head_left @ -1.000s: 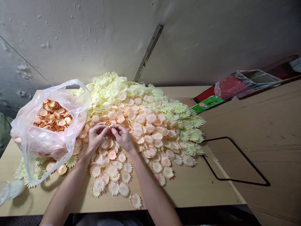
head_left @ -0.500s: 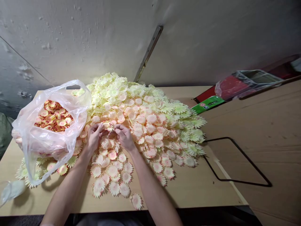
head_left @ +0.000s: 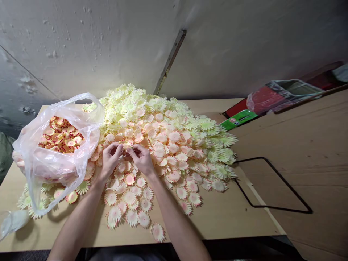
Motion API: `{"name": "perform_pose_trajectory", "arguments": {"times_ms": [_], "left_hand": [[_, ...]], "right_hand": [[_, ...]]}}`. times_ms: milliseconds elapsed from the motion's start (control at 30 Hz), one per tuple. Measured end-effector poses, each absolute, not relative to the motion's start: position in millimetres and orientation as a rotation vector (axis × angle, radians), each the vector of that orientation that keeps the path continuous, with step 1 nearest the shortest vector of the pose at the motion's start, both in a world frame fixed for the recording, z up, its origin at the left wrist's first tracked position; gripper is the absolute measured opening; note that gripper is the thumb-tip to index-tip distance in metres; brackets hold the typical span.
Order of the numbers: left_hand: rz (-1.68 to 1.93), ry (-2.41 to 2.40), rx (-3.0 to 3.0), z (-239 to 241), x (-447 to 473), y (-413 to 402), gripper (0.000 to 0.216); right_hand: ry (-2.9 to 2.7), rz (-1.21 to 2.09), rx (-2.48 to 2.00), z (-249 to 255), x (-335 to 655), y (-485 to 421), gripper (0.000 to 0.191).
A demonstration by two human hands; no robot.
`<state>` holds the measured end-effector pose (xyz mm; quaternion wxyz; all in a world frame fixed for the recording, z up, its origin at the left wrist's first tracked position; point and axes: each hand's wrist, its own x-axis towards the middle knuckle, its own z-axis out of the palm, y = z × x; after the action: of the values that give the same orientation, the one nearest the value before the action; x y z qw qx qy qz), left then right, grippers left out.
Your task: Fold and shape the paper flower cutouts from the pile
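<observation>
My left hand (head_left: 111,158) and my right hand (head_left: 143,160) meet close together over the heap of artificial flower heads (head_left: 163,145). Thumbs and fingers of both are pinched on a small pale artificial flower (head_left: 128,144), which they partly cover. The heap is pale yellow-green at the back and right, peach and pink in the middle and front. Beneath my wrists, pink-edged flower heads (head_left: 130,197) spread toward the table's front edge. Left of my left hand stands an open plastic bag (head_left: 58,165) with red-tipped flower heads (head_left: 61,134) inside.
A clear plastic cup-like piece (head_left: 13,223) lies at the table's (head_left: 225,221) left front. To the right are a bent black metal frame (head_left: 288,185), a large cardboard sheet (head_left: 312,145) and a red and green box (head_left: 261,103). A wall (head_left: 122,47) rises behind.
My hands have drawn closer together, and their fingers now cover more of the flower between them. The bag and the heap stay as they were.
</observation>
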<state>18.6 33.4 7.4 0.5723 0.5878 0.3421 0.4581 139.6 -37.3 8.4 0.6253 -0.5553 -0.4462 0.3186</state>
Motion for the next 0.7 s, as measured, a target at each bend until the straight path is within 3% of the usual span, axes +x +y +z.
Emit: {"name": "perform_pose_trajectory", "arguments": {"times_ms": [467,700], "left_hand": [[0.983,0.791,1.123,2.4,16.7,38.6,0.033],[1.157,0.821,1.476,12.4,16.8,31.4,0.035]], "right_hand": [[-1.105,0.825,-1.298,16.8,150.2,-42.9,0.031],[-1.263,0.413,-1.464,12.1,152.0,-41.6,0.016]]}}
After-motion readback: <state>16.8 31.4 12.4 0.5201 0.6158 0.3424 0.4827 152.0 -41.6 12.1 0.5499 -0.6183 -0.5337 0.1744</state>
